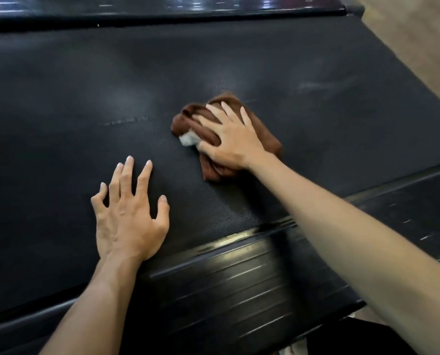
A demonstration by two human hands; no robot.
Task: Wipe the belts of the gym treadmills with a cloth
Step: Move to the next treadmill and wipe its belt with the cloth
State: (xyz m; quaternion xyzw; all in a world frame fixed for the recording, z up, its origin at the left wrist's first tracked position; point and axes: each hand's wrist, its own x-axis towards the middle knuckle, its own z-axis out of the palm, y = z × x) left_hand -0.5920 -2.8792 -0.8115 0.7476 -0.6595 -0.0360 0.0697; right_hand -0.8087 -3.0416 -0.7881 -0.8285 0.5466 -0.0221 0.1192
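Note:
A black textured treadmill belt (85, 85) fills most of the view. A crumpled brown cloth (267, 143) with a small white patch lies on the belt near its middle. My right hand (231, 139) presses down on the cloth, fingers spread over its folds and gripping them. My left hand (129, 213) rests flat on the bare belt to the left and nearer to me, fingers apart, holding nothing.
A ribbed black side rail (239, 272) runs along the near edge of the belt. The far side rail (162, 11) crosses the top. Tan floor (418, 34) shows at the upper right.

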